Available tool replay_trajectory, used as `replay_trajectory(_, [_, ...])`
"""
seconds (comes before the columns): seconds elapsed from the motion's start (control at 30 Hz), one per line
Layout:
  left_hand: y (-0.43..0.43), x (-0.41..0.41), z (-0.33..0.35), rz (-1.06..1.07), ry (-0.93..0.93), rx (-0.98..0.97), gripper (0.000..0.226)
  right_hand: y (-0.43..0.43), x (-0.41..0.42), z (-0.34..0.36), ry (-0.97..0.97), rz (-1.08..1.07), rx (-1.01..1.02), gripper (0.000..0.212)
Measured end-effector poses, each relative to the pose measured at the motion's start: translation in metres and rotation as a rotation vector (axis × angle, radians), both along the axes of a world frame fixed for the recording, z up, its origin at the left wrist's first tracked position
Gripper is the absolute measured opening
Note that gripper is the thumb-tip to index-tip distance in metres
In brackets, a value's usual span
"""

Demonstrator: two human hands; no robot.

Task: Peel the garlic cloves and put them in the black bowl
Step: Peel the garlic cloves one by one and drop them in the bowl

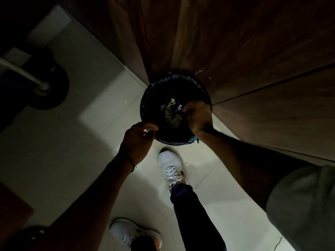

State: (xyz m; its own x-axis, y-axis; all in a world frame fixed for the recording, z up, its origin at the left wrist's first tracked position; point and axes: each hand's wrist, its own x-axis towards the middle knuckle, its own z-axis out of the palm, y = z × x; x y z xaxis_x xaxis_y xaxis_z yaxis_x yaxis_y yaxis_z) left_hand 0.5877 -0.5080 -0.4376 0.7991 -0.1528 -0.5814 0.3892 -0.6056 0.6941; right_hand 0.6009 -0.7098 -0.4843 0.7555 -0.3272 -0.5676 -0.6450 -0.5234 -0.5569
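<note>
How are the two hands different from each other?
The left hand curls at the near rim of the bin; the right hand reaches down into its right side. The left wrist wears a thin dark cord; the right wrist is bare. Both are at the same black-lined bin, and it is too dark to show what they hold.

Dim indoor room: pale tiled floor (101, 113); wooden cabinet doors (253, 51); lined bin (151, 96).

Upright on floor: black round container (144, 98), pale peel scraps (172, 114) inside.
</note>
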Motion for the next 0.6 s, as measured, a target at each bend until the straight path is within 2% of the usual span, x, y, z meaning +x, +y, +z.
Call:
replay_trajectory(0.07, [0.000,-0.003,0.011,0.005,-0.015,0.011,0.018,0.002,-0.003,0.009,-0.031,-0.011,0.011,0.018])
replay_trajectory(0.17, [0.001,-0.006,0.033,0.020,-0.036,0.035,0.018,0.006,-0.009,0.026,-0.150,-0.014,-0.005,0.030])
replay_trajectory(0.27, [0.007,-0.014,0.064,0.078,-0.048,0.049,0.018,0.013,-0.016,0.061,-0.188,0.141,-0.038,0.024])
replay_trajectory(0.37, [0.016,-0.027,0.106,0.129,-0.069,-0.001,0.020,0.024,-0.026,0.105,-0.283,0.142,-0.026,0.023])
replay_trajectory(0.5, [0.038,-0.051,0.183,0.164,-0.141,-0.091,0.025,0.059,-0.044,0.182,-0.314,0.028,0.173,0.026])
replay_trajectory(0.6, [0.066,-0.081,0.255,0.159,-0.164,-0.092,0.020,0.094,-0.070,0.254,-0.373,0.091,0.237,0.025])
